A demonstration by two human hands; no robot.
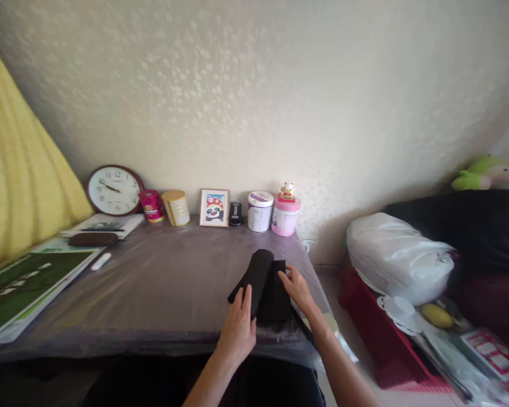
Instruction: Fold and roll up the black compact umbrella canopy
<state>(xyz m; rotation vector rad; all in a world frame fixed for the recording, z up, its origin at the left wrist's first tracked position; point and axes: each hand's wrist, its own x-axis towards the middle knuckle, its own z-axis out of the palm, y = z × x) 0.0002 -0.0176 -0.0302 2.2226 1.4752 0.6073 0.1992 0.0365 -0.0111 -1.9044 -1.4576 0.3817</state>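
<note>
A black fabric piece, partly rolled, lies near the table's front edge, right of the middle. Its left part is a thick roll, and a flatter flap sits beside it. My left hand grips the lower left side of the roll, fingers along it and thumb near its bottom end. With thumb and fingertips, my right hand pinches the flap's upper right edge. A black strap trails from the flap under my right wrist. The fabric's underside is hidden, and I cannot tell what it is exactly.
Along the wall stand a clock, cans, a framed panda picture and round tubs. A brown case and green book lie left. Beyond the table's right edge is a red basket with a white bag.
</note>
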